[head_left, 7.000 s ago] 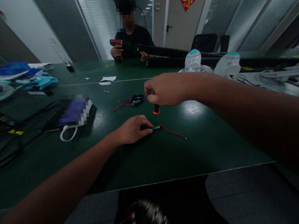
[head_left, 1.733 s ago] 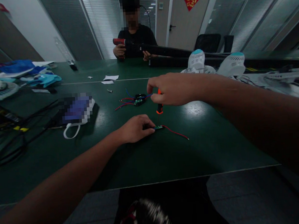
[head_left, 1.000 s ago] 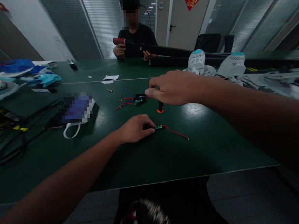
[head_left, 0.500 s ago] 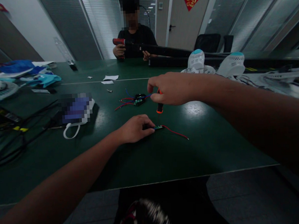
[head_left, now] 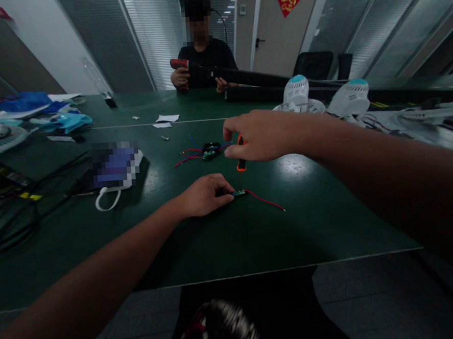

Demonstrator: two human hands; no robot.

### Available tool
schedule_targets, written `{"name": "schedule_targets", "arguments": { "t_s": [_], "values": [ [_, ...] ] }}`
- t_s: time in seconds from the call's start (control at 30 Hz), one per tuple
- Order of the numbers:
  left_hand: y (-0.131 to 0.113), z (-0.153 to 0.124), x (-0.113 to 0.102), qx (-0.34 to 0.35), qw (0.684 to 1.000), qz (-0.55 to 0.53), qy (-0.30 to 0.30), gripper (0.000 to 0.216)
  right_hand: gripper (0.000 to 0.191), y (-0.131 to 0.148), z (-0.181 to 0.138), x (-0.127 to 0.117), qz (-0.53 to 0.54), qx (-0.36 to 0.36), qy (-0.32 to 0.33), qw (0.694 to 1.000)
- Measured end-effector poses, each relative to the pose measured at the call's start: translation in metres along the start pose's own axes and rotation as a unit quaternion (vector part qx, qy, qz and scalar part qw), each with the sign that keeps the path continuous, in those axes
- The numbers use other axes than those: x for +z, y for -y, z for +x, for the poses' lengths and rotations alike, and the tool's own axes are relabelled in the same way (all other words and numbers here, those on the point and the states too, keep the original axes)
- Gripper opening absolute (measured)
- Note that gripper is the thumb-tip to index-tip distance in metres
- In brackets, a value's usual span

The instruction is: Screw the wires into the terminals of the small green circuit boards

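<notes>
A small green circuit board lies on the green table, its left end pinched between the thumb and fingers of my left hand. From its right end a red wire trails off to the right. Above the board, my right hand grips an orange and black screwdriver held upright. The thin shaft points down at the board; whether the tip touches a screw is too small to tell. Just beyond, more circuit boards with red and blue wires lie together.
A pixelated device with a white cable lies at left, beside black cables. White and teal fan-like housings stand at right. Across the table a person holds a red and black power tool against a long black bar.
The fingers of my right hand have shifted slightly on the screwdriver handle. My left hand and the board stay in place.
</notes>
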State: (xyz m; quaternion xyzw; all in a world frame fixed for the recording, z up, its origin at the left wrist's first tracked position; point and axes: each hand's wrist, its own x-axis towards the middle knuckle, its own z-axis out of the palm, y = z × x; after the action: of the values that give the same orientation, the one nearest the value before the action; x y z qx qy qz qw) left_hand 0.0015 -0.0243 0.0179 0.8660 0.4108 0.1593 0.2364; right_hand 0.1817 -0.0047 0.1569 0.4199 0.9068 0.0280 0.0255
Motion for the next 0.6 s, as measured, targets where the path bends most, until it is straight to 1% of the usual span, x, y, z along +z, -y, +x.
{"name": "schedule_targets", "arguments": {
  "t_s": [0.13, 0.27, 0.37, 0.6],
  "values": [
    [-0.0016, -0.0002, -0.0003, -0.005, 1.0, 0.002, 0.002, 0.023, 0.055, 0.0011, -0.0015, -0.0009, 0.0, 0.014, -0.002, 1.0],
    [-0.0034, -0.0003, -0.0009, -0.007, 1.0, -0.001, 0.007, 0.026, 0.047, 0.0012, -0.0009, -0.001, -0.014, 0.021, 0.008, 1.0],
    [-0.0035, -0.0001, -0.0012, -0.009, 1.0, -0.002, 0.01, 0.026, 0.042, 0.0, 0.0002, -0.0001, -0.015, 0.007, 0.009, 1.0],
    [-0.0033, 0.0001, -0.0015, -0.006, 1.0, -0.001, 0.001, 0.022, 0.043, -0.0002, 0.0017, -0.0006, -0.006, -0.008, 0.01, 1.0]
  ]
}}
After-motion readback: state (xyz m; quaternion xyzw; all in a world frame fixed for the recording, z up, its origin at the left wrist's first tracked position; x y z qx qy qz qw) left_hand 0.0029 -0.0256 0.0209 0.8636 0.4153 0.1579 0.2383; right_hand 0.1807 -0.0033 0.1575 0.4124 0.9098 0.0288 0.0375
